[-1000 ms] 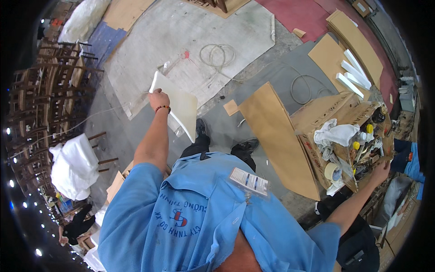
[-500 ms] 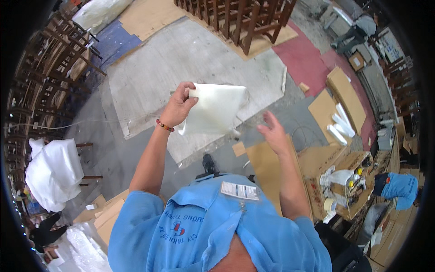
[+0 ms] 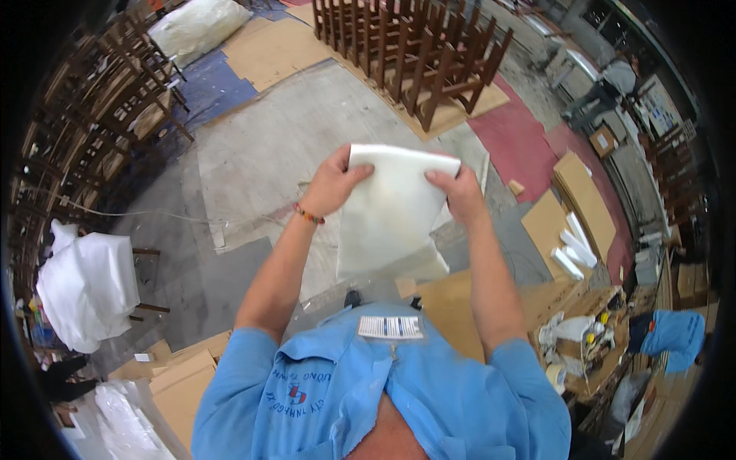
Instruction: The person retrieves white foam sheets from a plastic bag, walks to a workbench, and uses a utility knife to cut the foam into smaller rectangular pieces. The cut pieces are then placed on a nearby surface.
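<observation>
Both hands pinch a white foam sheet (image 3: pixel 391 211) by its top corners, left hand (image 3: pixel 333 184) and right hand (image 3: pixel 460 192); white rectangular label (image 3: pixel 390 327) on the blue shirt, open cardboard box (image 3: pixel 586 345) of clutter lower right.

A white foam sheet (image 3: pixel 391 211), blue shirt (image 3: pixel 383 391), dark brown chairs (image 3: pixel 414 46).

Even, bright daylight fills the scene; shadows on the floor (image 3: pixel 253 161) are soft and faint; fisheye bending grows toward the black rim (corners fully dark); the centre is sharp, the edges slightly smeared.
</observation>
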{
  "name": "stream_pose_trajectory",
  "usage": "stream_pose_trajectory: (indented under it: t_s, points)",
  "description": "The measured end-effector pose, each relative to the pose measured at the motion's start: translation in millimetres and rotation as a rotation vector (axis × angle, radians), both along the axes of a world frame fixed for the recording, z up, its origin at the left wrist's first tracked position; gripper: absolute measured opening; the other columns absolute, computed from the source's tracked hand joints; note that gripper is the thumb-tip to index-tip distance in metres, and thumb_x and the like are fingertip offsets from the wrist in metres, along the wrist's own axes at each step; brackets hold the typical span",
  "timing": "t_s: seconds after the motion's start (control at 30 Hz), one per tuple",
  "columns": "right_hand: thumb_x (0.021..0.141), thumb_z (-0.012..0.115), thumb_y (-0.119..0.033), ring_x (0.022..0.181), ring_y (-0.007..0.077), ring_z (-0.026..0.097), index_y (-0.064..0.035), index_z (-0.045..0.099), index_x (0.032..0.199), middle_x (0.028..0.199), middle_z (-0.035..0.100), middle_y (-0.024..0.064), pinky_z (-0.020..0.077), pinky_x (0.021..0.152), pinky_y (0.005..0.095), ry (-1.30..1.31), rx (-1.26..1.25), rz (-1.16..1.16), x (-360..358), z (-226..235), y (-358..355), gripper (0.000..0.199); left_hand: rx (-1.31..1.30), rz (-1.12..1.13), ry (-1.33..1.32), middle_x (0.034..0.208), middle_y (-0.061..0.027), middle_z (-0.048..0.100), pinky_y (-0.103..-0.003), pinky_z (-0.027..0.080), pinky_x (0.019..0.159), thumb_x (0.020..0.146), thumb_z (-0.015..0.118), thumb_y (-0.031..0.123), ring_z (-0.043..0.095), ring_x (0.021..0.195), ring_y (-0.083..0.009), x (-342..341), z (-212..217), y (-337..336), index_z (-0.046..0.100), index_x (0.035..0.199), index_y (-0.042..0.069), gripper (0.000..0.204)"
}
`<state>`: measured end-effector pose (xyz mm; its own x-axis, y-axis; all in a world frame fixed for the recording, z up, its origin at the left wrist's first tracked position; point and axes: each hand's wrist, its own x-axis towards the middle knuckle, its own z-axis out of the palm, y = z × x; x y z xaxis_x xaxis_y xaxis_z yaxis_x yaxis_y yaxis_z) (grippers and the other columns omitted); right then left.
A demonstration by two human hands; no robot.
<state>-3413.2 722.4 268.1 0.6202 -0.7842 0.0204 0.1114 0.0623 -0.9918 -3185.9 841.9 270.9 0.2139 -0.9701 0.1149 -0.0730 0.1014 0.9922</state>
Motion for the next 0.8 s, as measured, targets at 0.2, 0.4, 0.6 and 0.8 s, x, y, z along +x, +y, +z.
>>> stream_pose_trajectory:
  t_s: [0.2, 0.4, 0.6, 0.8]
  points:
    - [0.082, 0.072, -0.021, 0.094, 0.0166, 0.062, 0.0018, 0.058, 0.121, 0.108, 0.065, 0.0095, 0.0505, 0.084, 0.0313, -0.045, 0.057, 0.063, -42.5, 7.9, -35.1, 0.047, -0.051, -0.051, 0.129, 0.103, -0.0047, 0.065, -0.028, 0.051, 0.080, 0.090, 0.064, 0.013, 0.061, 0.090, -0.0115, -28.8, -5.3, -55.9, 0.057, 0.114, 0.003, 0.027]
    - [0.087, 0.068, -0.027, 0.092, 0.0138, 0.061, -0.0040, 0.061, 0.117, 0.100, 0.066, 0.0017, 0.0488, 0.078, 0.0295, 0.447, -0.122, 0.241, -87.8, -14.7, -32.6, 0.039, -0.093, 0.092, 0.362, 0.106, -0.0088, 0.065, -0.030, 0.056, 0.075, 0.090, 0.062, 0.007, 0.065, 0.087, -0.0160, -32.6, 1.2, -96.8, 0.056, 0.113, 0.001, 0.025]
    - [0.092, 0.062, -0.032, 0.083, 0.0202, 0.063, -0.0033, 0.061, 0.110, 0.091, 0.067, 0.0094, 0.0482, 0.073, 0.0331, 0.559, -0.356, 0.046, -98.6, -34.6, -2.7, 0.034, -0.003, 0.190, 0.350, 0.118, -0.0181, 0.058, -0.036, 0.054, 0.084, 0.087, 0.069, 0.018, 0.063, 0.101, -0.0247, -30.1, 2.5, -101.9, 0.045, 0.130, 0.000, 0.052]
    - [0.094, 0.058, -0.032, 0.069, 0.0351, 0.056, -0.0040, 0.058, 0.098, 0.079, 0.061, 0.0199, 0.0459, 0.065, 0.0381, 0.490, -0.750, -0.027, -93.2, -20.6, 9.9, 0.028, -0.433, 0.387, -1.110, 0.140, -0.0229, 0.042, -0.058, 0.024, 0.110, 0.076, 0.075, 0.049, 0.033, 0.137, -0.0346, -83.9, 17.0, -80.5, 0.038, 0.140, 0.006, 0.085]
